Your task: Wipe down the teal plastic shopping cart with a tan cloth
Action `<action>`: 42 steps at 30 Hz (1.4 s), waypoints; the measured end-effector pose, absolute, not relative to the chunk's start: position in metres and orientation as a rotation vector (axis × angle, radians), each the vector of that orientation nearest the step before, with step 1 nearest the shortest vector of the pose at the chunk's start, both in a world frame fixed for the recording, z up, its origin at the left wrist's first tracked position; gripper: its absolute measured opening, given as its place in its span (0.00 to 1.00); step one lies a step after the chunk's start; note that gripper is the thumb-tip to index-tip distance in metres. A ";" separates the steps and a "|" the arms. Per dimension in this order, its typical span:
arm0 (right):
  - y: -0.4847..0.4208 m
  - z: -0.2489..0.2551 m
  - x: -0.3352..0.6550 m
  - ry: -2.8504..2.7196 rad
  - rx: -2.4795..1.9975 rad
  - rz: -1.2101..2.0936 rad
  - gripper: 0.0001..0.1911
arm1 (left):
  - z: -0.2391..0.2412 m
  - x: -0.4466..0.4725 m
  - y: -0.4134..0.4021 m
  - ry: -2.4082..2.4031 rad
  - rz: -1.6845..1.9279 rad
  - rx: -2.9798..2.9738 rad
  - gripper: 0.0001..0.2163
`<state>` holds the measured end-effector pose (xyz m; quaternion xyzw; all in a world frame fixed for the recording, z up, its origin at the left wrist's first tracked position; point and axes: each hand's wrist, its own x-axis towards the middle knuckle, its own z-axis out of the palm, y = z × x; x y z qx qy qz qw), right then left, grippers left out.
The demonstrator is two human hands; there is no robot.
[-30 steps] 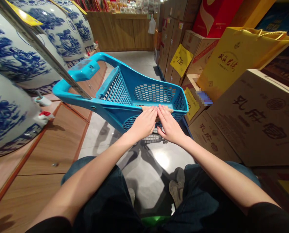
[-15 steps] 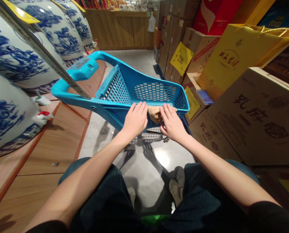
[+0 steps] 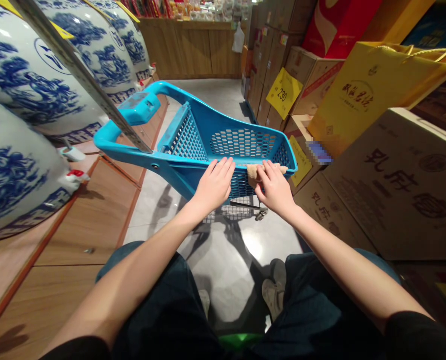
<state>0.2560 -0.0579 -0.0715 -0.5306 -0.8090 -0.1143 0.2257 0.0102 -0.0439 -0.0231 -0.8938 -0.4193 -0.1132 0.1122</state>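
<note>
A blue plastic shopping cart (image 3: pixel 241 125) with perforated basket walls stands across in front of me, its handle to the left. Over the near rim of the basket, my left hand (image 3: pixel 215 182) is hooked, fingers together on top of the edge. A tan cloth (image 3: pixel 252 175) is draped over the same rim farther right. My right hand (image 3: pixel 275 187) presses it against the rim, with fingers over the top and thumb on the outer side. Part of the cloth is hidden under that hand.
Large blue-and-white porcelain jars (image 3: pixel 39 110) line a wooden cabinet (image 3: pixel 76 220) at left. At right, stacked cardboard boxes (image 3: pixel 391 185) carry a yellow gift bag (image 3: pixel 354 95) and price signs. A metal pole (image 3: pixel 84 75) rises near the cart handle. A wooden counter (image 3: pixel 193 47) stands behind.
My right hand and the cloth have slid right along the rim, widening the space from my left hand. The cart sits slightly farther right in view.
</note>
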 end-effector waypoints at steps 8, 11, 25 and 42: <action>-0.056 -0.067 0.283 -2.164 -1.518 -0.245 0.24 | -0.022 0.010 -0.042 -1.246 -0.338 -2.623 0.28; -0.056 -0.066 0.288 -2.067 -1.586 -0.209 0.24 | -0.023 0.011 -0.042 -1.241 -0.362 -2.626 0.29; -0.052 -0.071 0.292 -2.140 -1.635 -0.193 0.31 | -0.023 0.010 -0.042 -1.260 -0.345 -2.617 0.29; -0.067 -0.079 0.274 -2.208 -1.504 -0.071 0.34 | -0.021 0.013 -0.043 -1.295 -0.359 -2.611 0.29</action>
